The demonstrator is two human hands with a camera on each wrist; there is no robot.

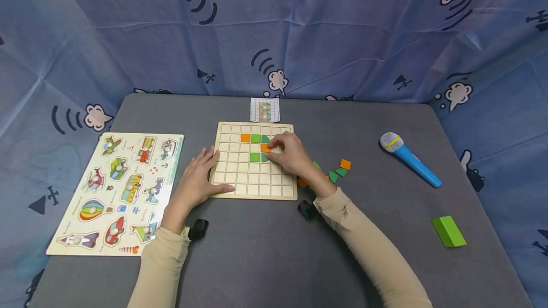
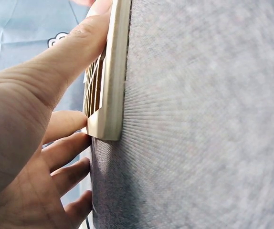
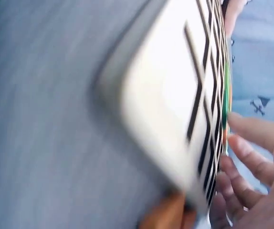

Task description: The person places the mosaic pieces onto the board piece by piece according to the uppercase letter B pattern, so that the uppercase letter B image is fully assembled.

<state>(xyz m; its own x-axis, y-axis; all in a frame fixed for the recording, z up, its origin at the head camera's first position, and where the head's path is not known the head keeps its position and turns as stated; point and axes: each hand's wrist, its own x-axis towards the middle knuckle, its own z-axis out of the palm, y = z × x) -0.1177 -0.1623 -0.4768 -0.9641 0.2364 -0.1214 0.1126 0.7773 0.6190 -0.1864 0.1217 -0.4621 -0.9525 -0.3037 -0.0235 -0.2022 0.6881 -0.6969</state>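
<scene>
Right grip [image 1: 291, 154] above board [image 1: 241, 168], orange square [image 1: 265, 148] at fingertips.

- I observe one grey table [image 1: 257, 255].
- Left: picture puzzle board [image 1: 98, 226].
- Centre: wooden grid board [image 1: 239, 179]; pattern card [image 1: 264, 110] just beyond.
- Right of the wooden grid board: loose orange and green pieces [image 1: 333, 177].
- Far right: toy microphone [image 1: 412, 162]; nearer, green block [image 1: 448, 232].
</scene>
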